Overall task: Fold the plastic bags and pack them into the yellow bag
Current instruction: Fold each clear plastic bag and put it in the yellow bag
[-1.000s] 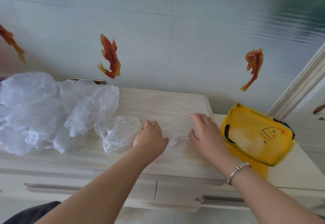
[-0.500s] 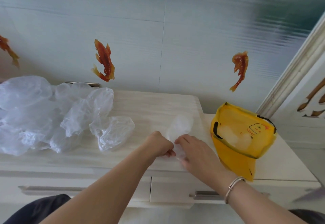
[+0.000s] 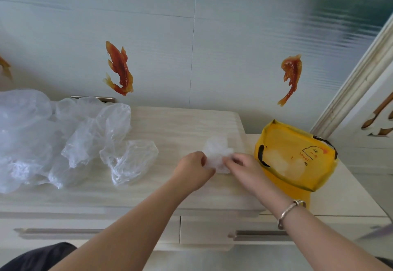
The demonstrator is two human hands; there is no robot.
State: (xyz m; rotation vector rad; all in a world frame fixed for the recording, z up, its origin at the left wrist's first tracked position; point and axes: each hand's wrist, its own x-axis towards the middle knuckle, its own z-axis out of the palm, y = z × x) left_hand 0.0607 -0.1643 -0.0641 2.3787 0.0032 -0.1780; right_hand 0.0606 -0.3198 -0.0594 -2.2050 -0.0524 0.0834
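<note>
Clear crumpled plastic bag [image 3: 215, 150] sits mid-cabinet top, pinched between my left hand [image 3: 194, 169] and right hand [image 3: 244, 169], fingers curled on it. At three o'clock I see the yellow bag [image 3: 297, 158] gaping; at nine o'clock, the heap of loose clear bags [image 3: 63, 141].

In front of me the pale wood-grain surface [image 3: 180, 126] carries a heap of crumpled clear plastic bags [image 3: 53, 141] on its left. The yellow duck-print bag [image 3: 297, 156] stands open at its right end.
</note>
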